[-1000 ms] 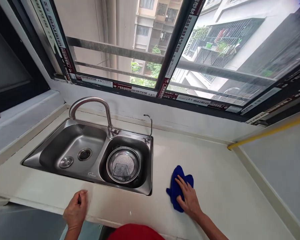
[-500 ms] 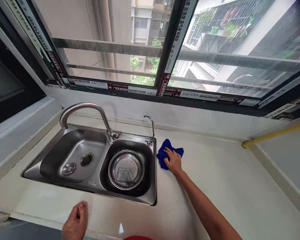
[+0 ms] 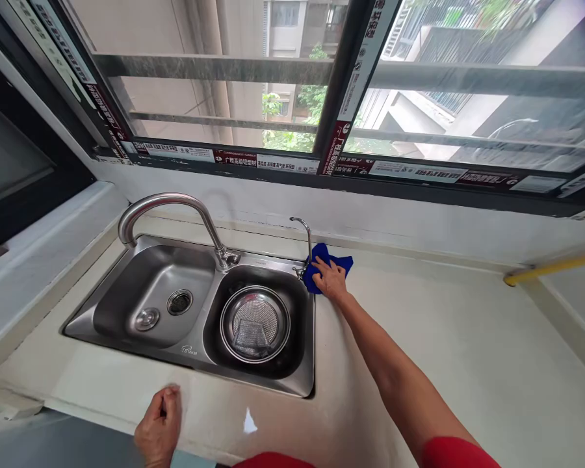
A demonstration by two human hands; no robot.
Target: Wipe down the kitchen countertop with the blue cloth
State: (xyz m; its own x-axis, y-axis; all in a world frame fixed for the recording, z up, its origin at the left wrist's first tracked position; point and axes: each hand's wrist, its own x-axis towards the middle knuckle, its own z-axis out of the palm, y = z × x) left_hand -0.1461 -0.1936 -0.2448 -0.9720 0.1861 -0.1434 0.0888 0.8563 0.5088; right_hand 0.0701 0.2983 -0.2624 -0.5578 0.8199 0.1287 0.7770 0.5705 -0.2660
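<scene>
My right hand [image 3: 329, 278] is pressed on a blue cleaning cloth [image 3: 342, 262], its fingers bent over the fabric. The cloth lies crumpled on the pale countertop [image 3: 419, 338], against the sink's back right corner and beside the small thin faucet [image 3: 308, 237]. At the counter's front edge, my left hand [image 3: 158, 422] is curled into a loose fist, with nothing visible in it. Between the two hands lies the steel double sink [image 3: 199, 354]. A round perforated metal colander [image 3: 255, 325] sits in its right basin.
A large curved faucet [image 3: 175, 199] arches over the left basin, where a drain strainer [image 3: 147, 318] lies near the drain [image 3: 180, 302]. Behind the counter runs a dark window frame [image 3: 273, 162] with stickers. A yellow pipe [image 3: 556, 267] comes along the right wall.
My right hand has slid the cloth back toward the wall, up to the small faucet. My left hand stays a fist by the front edge. The camera view has shifted slightly.
</scene>
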